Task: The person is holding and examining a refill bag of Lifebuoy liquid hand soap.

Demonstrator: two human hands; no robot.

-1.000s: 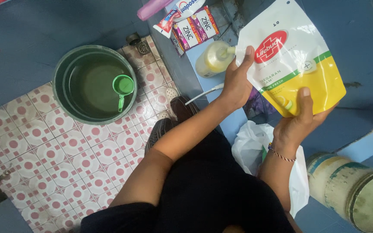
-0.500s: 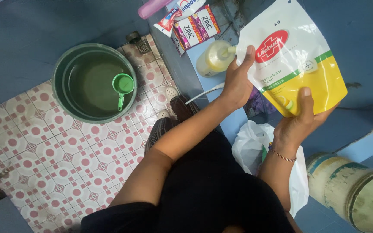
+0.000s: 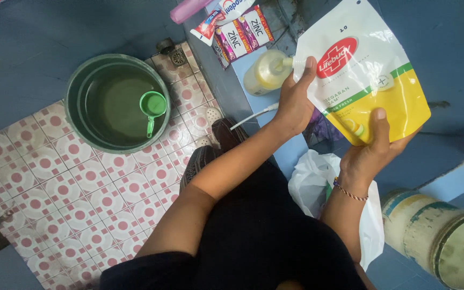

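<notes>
Two hands (image 3: 295, 104) (image 3: 370, 147), one refill pouch (image 3: 363, 70), one bottle (image 3: 264, 72)

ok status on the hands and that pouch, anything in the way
Left hand grips pouch at spout. Right hand holds its bottom. Spout at bottle mouth. Nothing in the way.

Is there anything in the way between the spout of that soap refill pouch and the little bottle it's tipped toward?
Nothing visible stands between them. The refill pouch is tilted so its spout sits right at the mouth of the pale bottle. The left hand pinches the pouch at the spout corner, the right hand supports its lower end.
</notes>
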